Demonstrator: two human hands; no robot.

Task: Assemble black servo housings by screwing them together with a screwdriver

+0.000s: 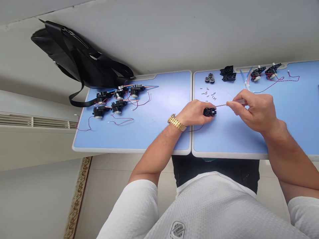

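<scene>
My left hand, with a gold watch at its wrist, grips a small black plastic housing against the right blue table. A thin red wire trails from under that hand. In my right hand is a screwdriver with a clear handle, held nearly level. Its thin shaft points left, and the tip meets or nearly meets the right side of the housing. Just beyond the left hand lie several small loose screws. Behind them sit three round black parts.
Black plastic shells lie at the back, beside clear blue and orange strips and two wired black assemblies. On the left table are several similar assemblies. A black bag leans there against the wall. A narrow gap separates the tables.
</scene>
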